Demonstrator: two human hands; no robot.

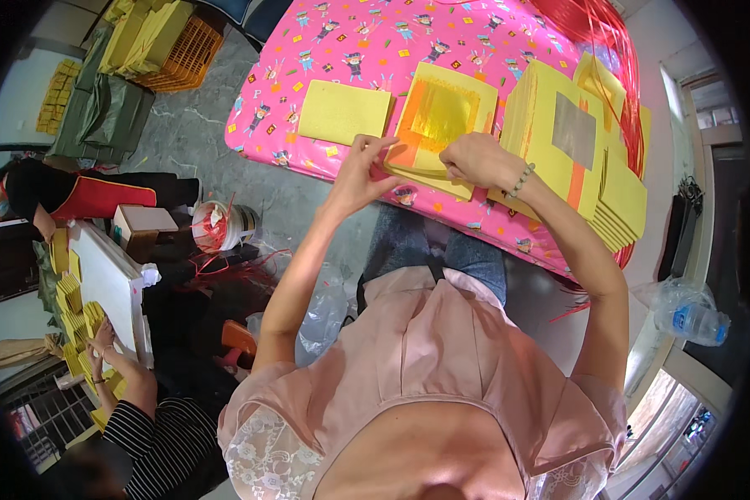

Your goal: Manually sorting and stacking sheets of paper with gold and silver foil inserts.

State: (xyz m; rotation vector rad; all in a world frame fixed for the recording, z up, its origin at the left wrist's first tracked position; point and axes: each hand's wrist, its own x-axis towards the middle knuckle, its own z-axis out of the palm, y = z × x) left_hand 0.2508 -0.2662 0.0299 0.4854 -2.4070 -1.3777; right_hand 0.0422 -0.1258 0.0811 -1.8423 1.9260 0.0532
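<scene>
Pink blouse (442, 350); both hands (362, 171) gripping gold-foil paper stack (438, 125).

A small stack of yellow paper sheets (442, 125) lies flat near the front edge of the pink table, tilted askew. Its top sheet bears a shiny gold foil square (443, 112) bordered by an orange band at the lower left.

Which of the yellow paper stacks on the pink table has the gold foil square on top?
The stack of yellow paper sheets under both hands, gold foil on top. The right stack shows silver foil; the left stack is plain.
</scene>
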